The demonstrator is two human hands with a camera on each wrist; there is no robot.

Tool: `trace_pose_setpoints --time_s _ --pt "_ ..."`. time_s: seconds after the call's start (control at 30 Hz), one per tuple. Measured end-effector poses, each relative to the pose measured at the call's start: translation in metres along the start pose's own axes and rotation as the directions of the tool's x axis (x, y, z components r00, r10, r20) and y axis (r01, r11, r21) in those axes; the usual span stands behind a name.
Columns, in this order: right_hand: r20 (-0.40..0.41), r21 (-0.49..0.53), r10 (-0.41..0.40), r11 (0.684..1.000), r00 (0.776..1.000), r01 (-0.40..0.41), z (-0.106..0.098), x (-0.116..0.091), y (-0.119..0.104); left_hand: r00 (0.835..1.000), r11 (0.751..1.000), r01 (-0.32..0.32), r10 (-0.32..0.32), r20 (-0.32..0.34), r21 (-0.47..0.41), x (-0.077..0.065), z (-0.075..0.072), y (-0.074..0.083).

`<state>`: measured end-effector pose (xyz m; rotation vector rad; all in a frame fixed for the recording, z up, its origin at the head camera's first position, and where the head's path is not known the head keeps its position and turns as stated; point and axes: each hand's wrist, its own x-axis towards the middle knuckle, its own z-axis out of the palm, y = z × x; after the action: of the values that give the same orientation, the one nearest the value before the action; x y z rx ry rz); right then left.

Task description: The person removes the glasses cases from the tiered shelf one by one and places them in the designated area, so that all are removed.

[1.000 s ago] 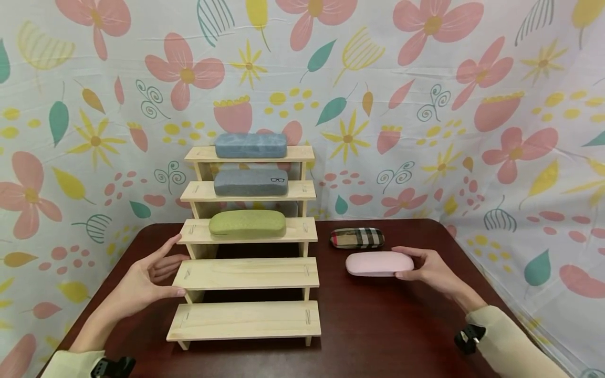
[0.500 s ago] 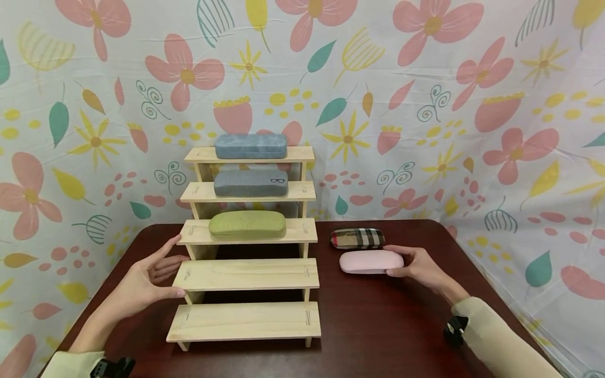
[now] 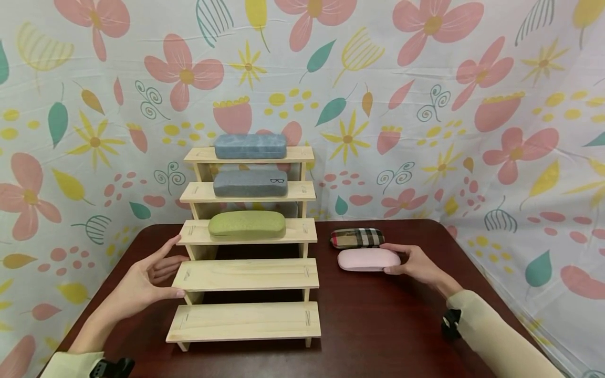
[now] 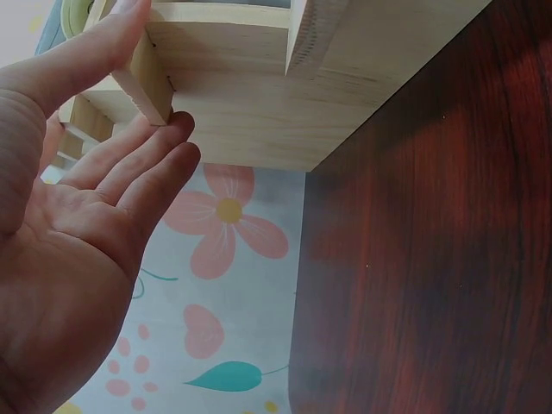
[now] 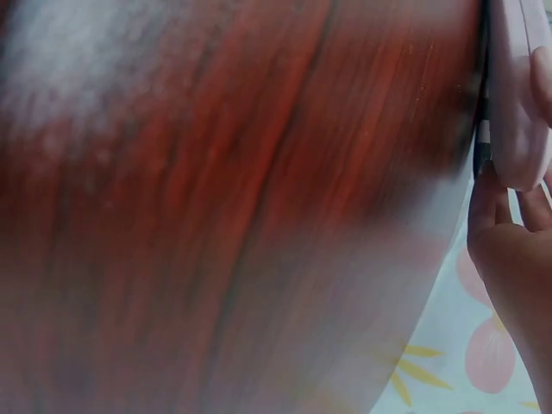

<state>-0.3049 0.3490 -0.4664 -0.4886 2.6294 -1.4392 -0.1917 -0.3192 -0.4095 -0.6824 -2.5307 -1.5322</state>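
In the head view, my right hand (image 3: 418,262) pinches the right end of a pink glasses case (image 3: 363,260) between thumb and fingers. The same pink case (image 5: 519,112) shows at the right edge of the right wrist view. Just behind it lies a plaid glasses case (image 3: 356,238); whether the two touch I cannot tell. With fingers extended, my left hand (image 3: 134,287) touches the left side of a stepped wooden rack (image 3: 246,274). Its thumb meets the second tier from the bottom, the index finger the middle one. The left wrist view shows that hand's straight fingers (image 4: 164,177) against the wood.
Three glasses cases lie on the rack's upper tiers: a light blue case (image 3: 250,146) on top, a grey-blue case (image 3: 250,183) below, then a green case (image 3: 247,224). The dark red-brown table (image 3: 378,325) backs onto a flowered cloth (image 3: 406,157).
My right hand has moved left and slightly away from me with the pink glasses case, closer to the plaid one. The left hand and the rack have stayed put.
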Motion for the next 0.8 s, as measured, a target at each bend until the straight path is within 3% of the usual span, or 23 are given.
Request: trace_pose_setpoints --time_s 0.27,0.53,0.8 --pt "-0.01 -0.075 -0.02 0.997 1.0 0.019 0.0013 0.0025 -0.0019 1.0 1.0 0.0 0.0 0.001 0.005 -0.0002 0.0003 0.0017" --pt "-0.003 -0.061 -0.048 0.997 0.999 0.048 0.0033 0.0034 -0.0013 1.0 1.0 -0.002 0.002 0.005 0.004 -0.0002 0.0019 0.003" --pt "-0.028 -0.114 -0.058 0.992 0.998 0.054 0.0034 0.0055 -0.0013 1.0 1.0 0.001 -0.001 0.008 -0.01 0.0003 -0.0007 0.0013"
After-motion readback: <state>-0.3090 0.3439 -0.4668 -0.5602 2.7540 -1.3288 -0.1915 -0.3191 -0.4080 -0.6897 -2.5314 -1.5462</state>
